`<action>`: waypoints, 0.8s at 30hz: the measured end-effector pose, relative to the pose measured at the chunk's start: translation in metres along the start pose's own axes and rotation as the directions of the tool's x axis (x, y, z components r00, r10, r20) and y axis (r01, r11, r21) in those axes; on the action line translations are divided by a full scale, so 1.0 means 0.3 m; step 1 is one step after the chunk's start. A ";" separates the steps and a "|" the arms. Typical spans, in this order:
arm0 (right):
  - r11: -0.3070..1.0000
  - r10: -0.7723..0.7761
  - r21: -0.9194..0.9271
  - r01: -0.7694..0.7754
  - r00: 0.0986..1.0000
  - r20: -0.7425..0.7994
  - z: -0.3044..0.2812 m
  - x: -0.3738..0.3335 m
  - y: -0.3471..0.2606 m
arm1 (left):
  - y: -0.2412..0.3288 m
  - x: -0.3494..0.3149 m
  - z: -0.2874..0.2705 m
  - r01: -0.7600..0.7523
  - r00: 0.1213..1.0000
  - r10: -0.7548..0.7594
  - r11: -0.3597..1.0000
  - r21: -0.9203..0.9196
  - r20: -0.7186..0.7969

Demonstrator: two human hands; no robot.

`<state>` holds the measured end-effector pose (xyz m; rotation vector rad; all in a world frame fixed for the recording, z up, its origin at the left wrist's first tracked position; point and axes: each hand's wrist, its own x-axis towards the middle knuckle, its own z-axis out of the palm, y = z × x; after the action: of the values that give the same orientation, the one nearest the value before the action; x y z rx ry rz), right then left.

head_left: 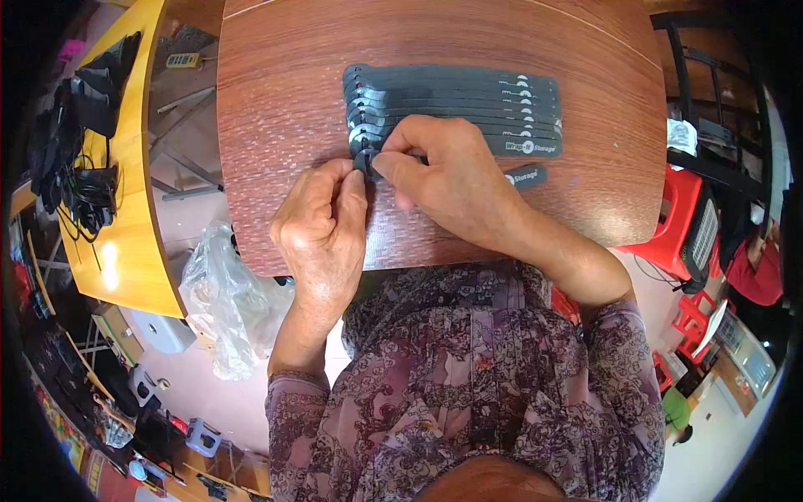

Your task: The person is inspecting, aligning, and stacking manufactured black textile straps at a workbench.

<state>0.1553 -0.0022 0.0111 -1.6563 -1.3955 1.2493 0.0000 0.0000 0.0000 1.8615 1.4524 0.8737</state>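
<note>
A row of dark grey cable straps (443,105) lies overlapped on the wooden tabletop, their rounded, holed ends lined up at the left and white print at the right. Nearest me is a separate strap (527,177), its printed end showing past my right wrist and its middle hidden under that hand. My left hand (322,222) pinches this strap's left end between thumb and fingers. From the right, my right hand (452,176) closes thumb and forefinger on the same end, close to the lowest strap of the row. Exactly what the fingertips grip is partly hidden.
The brown table's (284,100) front edge runs just below my hands. A clear plastic bag (226,301) hangs at the left, beside a yellow table (125,209) holding black straps and cords (88,159). Red stools (677,217) stand at the right, with people farther off.
</note>
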 end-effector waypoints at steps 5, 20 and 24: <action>0.999 0.033 0.004 -0.033 0.999 -0.001 -0.001 0.005 -0.008 | 0.009 -0.003 0.003 -0.041 0.999 0.041 0.999 -0.004 -0.016; 0.996 -0.014 -0.084 0.012 1.000 -0.015 0.009 0.024 -0.003 | -0.013 0.006 0.014 -0.122 0.991 0.125 0.991 0.057 -0.053; 0.997 -0.004 -0.080 0.002 1.000 -0.018 0.014 0.028 0.005 | -0.018 0.007 0.020 -0.110 0.992 0.111 0.993 0.036 -0.055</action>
<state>0.1518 0.0050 0.0059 -1.7142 -1.4537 1.1877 0.0021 0.0027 -0.0075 1.9717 1.4164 0.9685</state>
